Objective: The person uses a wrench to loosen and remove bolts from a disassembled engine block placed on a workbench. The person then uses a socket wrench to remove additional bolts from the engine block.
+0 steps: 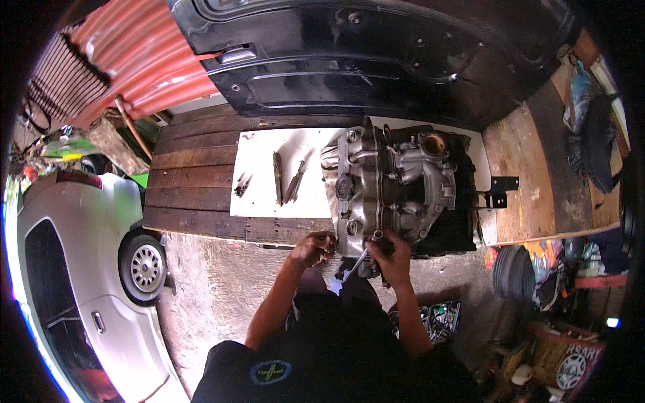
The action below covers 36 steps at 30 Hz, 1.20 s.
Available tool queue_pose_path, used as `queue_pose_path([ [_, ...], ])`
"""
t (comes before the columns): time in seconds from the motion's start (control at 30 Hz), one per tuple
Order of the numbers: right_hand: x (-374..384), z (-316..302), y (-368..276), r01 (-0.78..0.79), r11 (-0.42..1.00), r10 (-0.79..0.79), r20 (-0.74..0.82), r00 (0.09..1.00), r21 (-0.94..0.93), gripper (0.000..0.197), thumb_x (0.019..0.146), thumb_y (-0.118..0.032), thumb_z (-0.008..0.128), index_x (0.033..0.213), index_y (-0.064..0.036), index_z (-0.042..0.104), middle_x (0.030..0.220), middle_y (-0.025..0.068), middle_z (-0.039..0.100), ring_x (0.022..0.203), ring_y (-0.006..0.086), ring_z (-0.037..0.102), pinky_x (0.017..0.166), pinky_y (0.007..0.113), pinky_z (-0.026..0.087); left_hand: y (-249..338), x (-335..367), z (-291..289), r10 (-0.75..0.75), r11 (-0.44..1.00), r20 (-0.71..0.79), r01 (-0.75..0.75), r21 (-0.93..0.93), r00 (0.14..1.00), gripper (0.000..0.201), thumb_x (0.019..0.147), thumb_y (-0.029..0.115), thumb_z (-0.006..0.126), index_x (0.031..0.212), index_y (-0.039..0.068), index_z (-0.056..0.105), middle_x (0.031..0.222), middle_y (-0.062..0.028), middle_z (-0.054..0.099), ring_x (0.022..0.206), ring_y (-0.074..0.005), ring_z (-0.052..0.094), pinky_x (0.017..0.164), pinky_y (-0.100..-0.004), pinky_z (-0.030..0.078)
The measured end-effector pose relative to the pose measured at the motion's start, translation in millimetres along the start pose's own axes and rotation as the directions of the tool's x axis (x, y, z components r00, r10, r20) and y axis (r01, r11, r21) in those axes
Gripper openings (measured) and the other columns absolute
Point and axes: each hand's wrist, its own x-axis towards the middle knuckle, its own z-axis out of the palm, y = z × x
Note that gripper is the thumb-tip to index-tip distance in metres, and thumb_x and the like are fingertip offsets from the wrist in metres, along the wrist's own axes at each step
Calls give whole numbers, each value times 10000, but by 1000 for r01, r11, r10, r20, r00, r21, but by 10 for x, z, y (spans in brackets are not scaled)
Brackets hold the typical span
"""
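Observation:
A metal engine (366, 181) with a ribbed cover and a branching manifold lies on the bench in front of me. My right hand (392, 258) is closed around a shiny socket wrench (361, 260) at the engine's near edge. The wrench's round end (377, 235) points up by my thumb, while its shaft slants down to the left. My left hand (316, 250) is at the engine's near left corner, fingers curled and pinched together. What they hold, if anything, is too small to make out.
Two long dark tools (278, 178) and small dark parts (240, 187) lie on a white board (259, 148) atop the plank bench (188, 178). A black vehicle panel (376, 60) stands behind. At left is a pale car (94, 255); below right, a tray of metal tools (440, 322) and a tire (514, 272).

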Motion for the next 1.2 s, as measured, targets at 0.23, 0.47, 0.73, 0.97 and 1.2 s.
queue_pose_path([
  [0.23,33,-12,82,-25,993,16,85,996,115,140,827,-129,710,869,-15,641,718,24,644,540,85,576,496,255,455,-113,6,92,37,999,-120,-36,12,992,67,779,68,599,783,30,544,708,-18,493,587,-144,449,529,-283,347],
  [0.47,4,-14,11,-35,991,30,41,999,127,137,832,-103,700,898,-3,633,708,29,628,526,87,548,475,252,443,-85,-109,6,77,996,-44,-79,-44,996,163,749,142,678,809,73,542,678,12,466,569,-118,447,509,-254,365],
  [0.73,-8,18,60,-20,992,22,-14,1000,127,149,830,-101,703,918,-4,632,737,31,648,542,87,558,484,255,443,-10,-49,-57,-41,994,-9,39,-104,999,163,770,147,678,796,71,536,666,5,458,571,-140,444,536,-281,367],
  [0.97,-27,15,62,-40,996,42,-21,999,77,143,834,-100,698,916,-4,630,752,31,655,528,91,557,486,253,439,-10,-41,-143,-52,998,34,53,-38,998,244,806,233,700,815,54,534,683,12,446,617,-137,447,565,-276,357],
  [1.2,-21,28,25,13,988,-4,-58,998,154,125,824,-78,703,898,-8,630,724,31,643,519,89,553,467,258,436,122,-79,-43,60,931,-97,-20,365,994,420,895,449,576,949,33,564,773,-50,552,663,-161,512,591,-281,387],
])
